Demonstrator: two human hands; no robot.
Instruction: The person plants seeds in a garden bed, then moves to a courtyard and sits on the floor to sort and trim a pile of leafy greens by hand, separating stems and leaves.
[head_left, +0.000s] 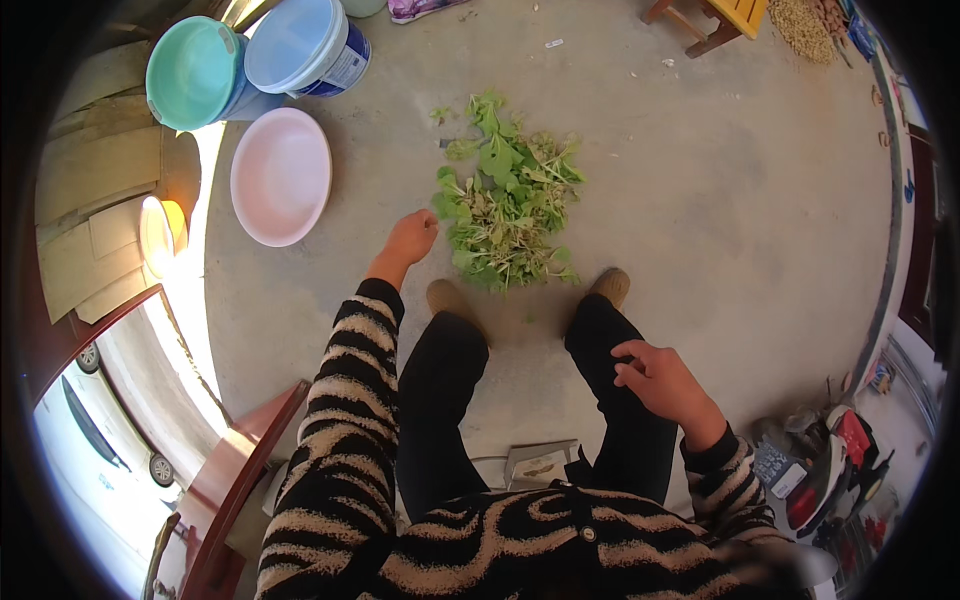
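A loose pile of leafy green vegetables (510, 217) lies on the concrete floor in front of my feet, some leaves wilted and pale, with stems and roots tangled. Just beyond its left edge is my left hand (412, 236), fingers curled inward; whether anything is inside them is hidden. Over my right thigh hovers my right hand (660, 379), its index finger and thumb apart and nothing visible between them. A small detached leaf (441, 114) rests at the pile's upper left.
To the left stand a pink basin (281, 178), a teal basin (191, 73) and a white plastic bucket (300, 45). A wooden stool (724, 22) is at the upper right beside a heap of peanut-like pieces (802, 34). Shoes (840, 465) crowd the lower right.
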